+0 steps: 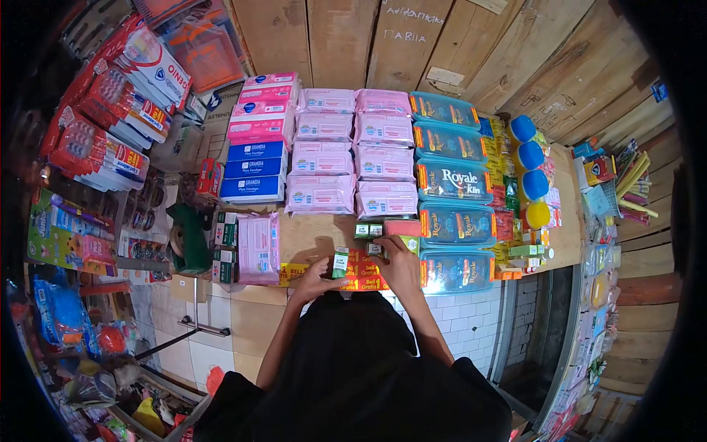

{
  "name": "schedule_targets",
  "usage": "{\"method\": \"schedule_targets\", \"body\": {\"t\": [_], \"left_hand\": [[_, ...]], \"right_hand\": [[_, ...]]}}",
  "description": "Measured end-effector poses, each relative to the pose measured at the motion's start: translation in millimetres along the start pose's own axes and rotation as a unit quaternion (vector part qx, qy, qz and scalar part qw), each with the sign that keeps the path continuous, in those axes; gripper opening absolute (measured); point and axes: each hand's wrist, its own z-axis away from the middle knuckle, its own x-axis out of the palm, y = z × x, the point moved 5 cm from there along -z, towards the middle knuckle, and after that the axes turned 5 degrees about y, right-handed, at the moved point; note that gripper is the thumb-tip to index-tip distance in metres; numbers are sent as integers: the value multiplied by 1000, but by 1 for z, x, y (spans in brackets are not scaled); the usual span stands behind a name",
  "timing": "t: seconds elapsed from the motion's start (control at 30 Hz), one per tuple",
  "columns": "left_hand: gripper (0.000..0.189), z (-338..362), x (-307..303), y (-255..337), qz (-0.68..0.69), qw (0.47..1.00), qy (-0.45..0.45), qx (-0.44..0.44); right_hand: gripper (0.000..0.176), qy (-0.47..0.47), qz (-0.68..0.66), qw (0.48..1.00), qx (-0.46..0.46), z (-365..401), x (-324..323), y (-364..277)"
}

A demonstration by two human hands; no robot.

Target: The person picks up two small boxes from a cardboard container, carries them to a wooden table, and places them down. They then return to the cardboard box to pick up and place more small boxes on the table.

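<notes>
Left hand (314,281) is gripping a green-white box (340,264) at its right, long axis pointing forward; right hand (400,265), farther off, is touching a second box (374,250) at its left, grip unclear.

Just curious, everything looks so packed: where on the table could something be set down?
On the bare wood between the lone pink pack and the left hand, below the pink rows. A narrow strip shows right of the blue and yellow tubs. Crowded: around the right hand and the teal packs.
</notes>
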Motion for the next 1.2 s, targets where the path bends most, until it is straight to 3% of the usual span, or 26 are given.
{"method": "schedule_targets", "body": {"t": [0.13,0.27,0.33,0.47,0.63,0.83,0.93,1.2], "left_hand": [[75,1,2,3,14,1000,-9,-19],[93,-12,-8,-41,-37,999,30,-23],[101,-14,-6,-43,-29,999,25,-20],[85,-18,0,-37,-33,999,11,7],[60,-10,13,-2,12,999,-2,36],[62,-19,16,-5,1,996,-1,93],[61,-19,10,-7,-40,987,94,122],[67,-25,11,-2,-57,985,117,111]], "right_hand": [[32,6,-10,1000,17,-1,-6,-3],[30,-27,-62,996,49,-3,-5,-3],[31,-23,-78,997,18,-6,-10,-12],[39,-45,-135,989,-32,-6,-7,-25],[45,-103,-74,988,-90,-1,9,-28],[38,-128,-55,986,-88,-3,10,-29],[35,-114,-51,988,-90,-7,7,-28],[37,-102,-6,990,-101,-12,14,-17]]}}
